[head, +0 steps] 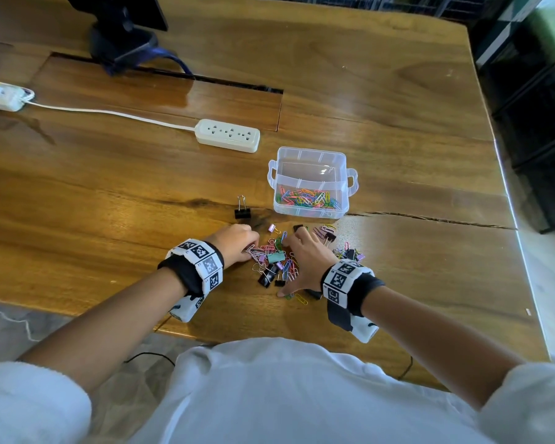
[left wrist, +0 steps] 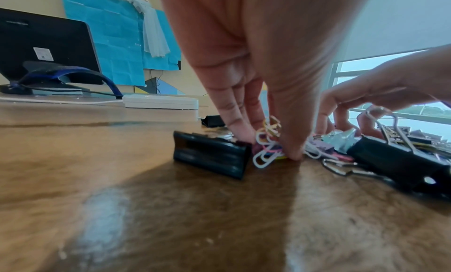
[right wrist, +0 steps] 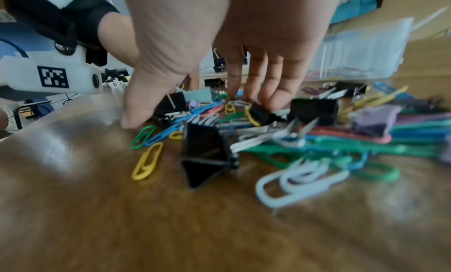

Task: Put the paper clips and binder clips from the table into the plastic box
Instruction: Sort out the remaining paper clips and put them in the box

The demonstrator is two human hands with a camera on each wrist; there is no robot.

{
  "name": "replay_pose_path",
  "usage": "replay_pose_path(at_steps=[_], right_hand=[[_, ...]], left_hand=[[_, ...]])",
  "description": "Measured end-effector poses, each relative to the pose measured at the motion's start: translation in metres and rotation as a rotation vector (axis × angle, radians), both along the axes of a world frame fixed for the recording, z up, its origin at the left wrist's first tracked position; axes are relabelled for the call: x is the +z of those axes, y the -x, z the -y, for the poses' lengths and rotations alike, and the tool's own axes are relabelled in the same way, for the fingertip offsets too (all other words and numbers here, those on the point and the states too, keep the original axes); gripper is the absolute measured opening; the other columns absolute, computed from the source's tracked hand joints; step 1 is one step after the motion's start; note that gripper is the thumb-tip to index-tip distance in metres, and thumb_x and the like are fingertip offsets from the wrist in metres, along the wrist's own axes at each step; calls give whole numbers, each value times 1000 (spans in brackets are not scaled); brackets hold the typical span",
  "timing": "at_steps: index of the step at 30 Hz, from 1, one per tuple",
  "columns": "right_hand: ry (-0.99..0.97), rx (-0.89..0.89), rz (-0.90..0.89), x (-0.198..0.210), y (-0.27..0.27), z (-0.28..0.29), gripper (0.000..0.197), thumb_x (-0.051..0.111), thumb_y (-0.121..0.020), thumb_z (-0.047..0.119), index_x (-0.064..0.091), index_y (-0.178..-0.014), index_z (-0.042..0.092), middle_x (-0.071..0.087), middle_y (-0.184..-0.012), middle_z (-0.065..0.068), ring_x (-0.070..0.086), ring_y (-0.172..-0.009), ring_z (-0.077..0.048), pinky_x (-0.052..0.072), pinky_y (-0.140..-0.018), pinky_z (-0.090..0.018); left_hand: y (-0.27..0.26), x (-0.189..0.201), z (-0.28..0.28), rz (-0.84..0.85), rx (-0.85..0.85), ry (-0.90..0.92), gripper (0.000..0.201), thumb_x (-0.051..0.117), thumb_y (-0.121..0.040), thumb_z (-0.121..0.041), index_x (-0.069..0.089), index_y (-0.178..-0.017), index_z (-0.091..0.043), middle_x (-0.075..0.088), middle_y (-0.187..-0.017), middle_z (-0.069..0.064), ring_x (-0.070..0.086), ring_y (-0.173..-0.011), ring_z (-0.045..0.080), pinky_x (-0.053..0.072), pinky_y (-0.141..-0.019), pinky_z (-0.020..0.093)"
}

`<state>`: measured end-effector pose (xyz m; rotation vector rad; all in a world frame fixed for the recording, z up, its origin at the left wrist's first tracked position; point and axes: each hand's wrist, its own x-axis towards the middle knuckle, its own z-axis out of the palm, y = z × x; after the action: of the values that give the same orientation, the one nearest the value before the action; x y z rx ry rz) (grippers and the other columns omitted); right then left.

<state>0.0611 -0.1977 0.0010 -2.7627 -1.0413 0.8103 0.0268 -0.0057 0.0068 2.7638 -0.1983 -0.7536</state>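
The right wrist view blurs the plastic box (right wrist: pixel 366 50) at upper right. The monitor (head: pixel 116 11) is cut off at the head view's top edge

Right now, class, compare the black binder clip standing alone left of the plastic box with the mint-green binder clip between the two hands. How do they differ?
1. Colour: the lone binder clip is black; the mint-green binder clip is pale green.
2. Pose: the black one stands with its wire handles up; the green one lies on its side.
3. Setting: the black one stands apart on bare table; the green one sits in the pile of clips.

Both remain outside the plastic box.
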Motion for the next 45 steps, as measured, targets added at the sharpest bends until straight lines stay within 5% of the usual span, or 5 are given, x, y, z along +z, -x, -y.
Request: replay_pose_path(at_steps=[13, 24, 29, 32, 45], right_hand=[[-143, -82, -156, 4, -5, 16, 28, 68, -81, 19, 62, -108, 17, 51, -116, -2, 45, -87, -10, 37, -81, -19], [-110, -51, -144, 7, -10, 18, 42, 70, -77, 26, 56, -117, 20, 51, -119, 1, 49, -104, -14, 45, -96, -30], [-21, 93, -150, 5, -9, 24, 77, 80, -61, 44, 43, -126, 26, 40, -126, 0, 39, -114, -17, 40, -98, -36], [-48, 63, -156, 1, -6, 23, 65, 79, -65, 39, 48, -120, 22, 42, -123, -2, 42, -112, -19, 40, -94, -32], [-65, 56, -196, 4, -14, 16, 17, 60, -81, 9, 68, -96, 15, 63, -110, 1, 58, -102, -16, 43, -81, -21]], left_hand=[[-9, 2, 3, -34, -114, -168, 23, 51, -92, -15, 57, -113, -6, 57, -112, 10, 59, -100, 25, 47, -79, 31], [-16, 8, 2, -47, 8, -110, 25, 55, -90, -13, 64, -113, -9, 66, -107, 12, 63, -97, 28, 49, -76, 32], [-22, 19, -6, 32, 154, 92, 22, 63, -85, -14, 71, -105, -9, 70, -91, 10, 52, -57, 11, 41, -55, 21], [-30, 26, -7, 68, 239, 233, 17, 66, -83, -13, 72, -99, -9, 70, -93, 7, 45, -52, 1, 32, -47, 10], [-102, 59, 29, 161, 225, 276, 22, 65, -86, -11, 71, -106, -6, 72, -103, 14, 63, -81, 21, 43, -69, 22]])
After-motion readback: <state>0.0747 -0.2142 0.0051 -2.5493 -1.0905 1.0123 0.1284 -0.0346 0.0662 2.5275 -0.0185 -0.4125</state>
